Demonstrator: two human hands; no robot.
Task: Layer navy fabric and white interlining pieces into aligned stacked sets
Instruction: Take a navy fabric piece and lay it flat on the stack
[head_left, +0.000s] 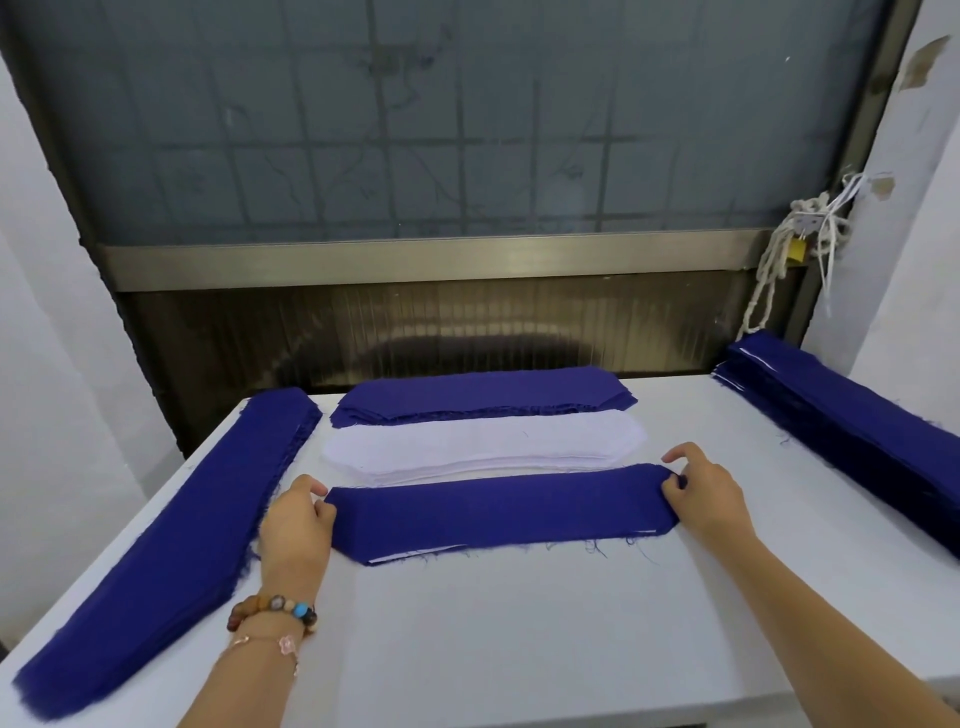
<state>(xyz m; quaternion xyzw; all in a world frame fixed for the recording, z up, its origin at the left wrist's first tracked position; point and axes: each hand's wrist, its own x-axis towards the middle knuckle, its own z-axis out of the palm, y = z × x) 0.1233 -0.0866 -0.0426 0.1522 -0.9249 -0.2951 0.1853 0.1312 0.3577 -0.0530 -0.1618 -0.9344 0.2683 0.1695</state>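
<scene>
My left hand (297, 519) and right hand (701, 491) pinch opposite ends of the navy piece (498, 506); it runs crosswise, parallel to the bench's (519, 649) near edge.

- Navy fabric piece (498, 512): matt woven cloth, frayed thread edges.
- White interlining stack (483, 447): matt, finely textured.
- Surface (519, 634): smooth matt white covering.
- Window rail (415, 260): brushed metal.

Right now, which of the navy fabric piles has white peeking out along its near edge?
The navy piece held between both hands, nearest the person: white interlining peeks along its near edge.
</scene>
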